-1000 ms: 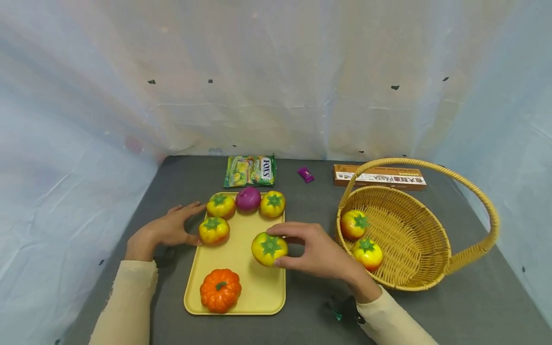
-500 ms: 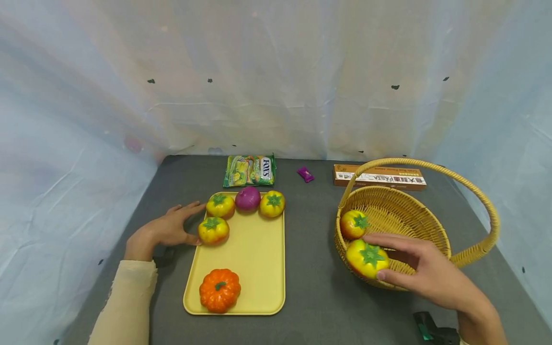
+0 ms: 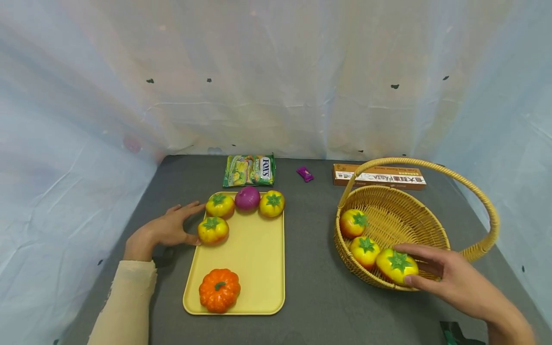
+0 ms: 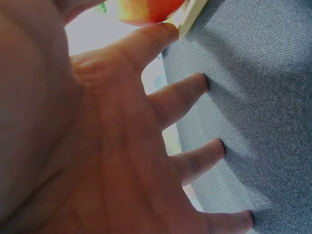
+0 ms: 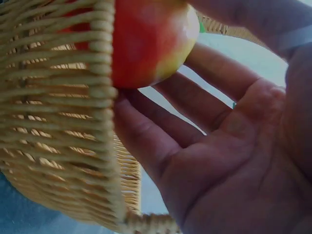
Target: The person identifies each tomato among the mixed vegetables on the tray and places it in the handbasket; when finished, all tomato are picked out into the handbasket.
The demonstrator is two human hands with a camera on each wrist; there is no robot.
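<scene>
My right hand (image 3: pixel 461 280) holds a yellow-and-red toy tomato (image 3: pixel 396 266) with a green leafy top, between thumb and fingers. In the right wrist view the held tomato (image 5: pixel 151 44) is just inside the rim of the wicker basket (image 5: pixel 58 112). Two more toy tomatoes, one farther back (image 3: pixel 353 223) and one nearer (image 3: pixel 364 252), lie in the basket's left side. My left hand (image 3: pixel 166 227) rests with spread fingers at the left edge of the yellow tray (image 3: pixel 254 268), beside two toy tomatoes there. Its fingertips (image 4: pixel 214 148) touch the grey cloth.
On the tray are an orange toy pumpkin (image 3: pixel 220 290), a purple onion (image 3: pixel 247 198) and a tomato (image 3: pixel 272 204) at the back right. Behind stand a green candy bag (image 3: pixel 249 170), a purple wrapped sweet (image 3: pixel 305 174) and a pasta box (image 3: pixel 379 176). The basket handle (image 3: pixel 431 165) arches high.
My right hand has carried the tomato from above the tray rightward to the basket, then down and further right inside its near rim. The left hand stays where it was.
</scene>
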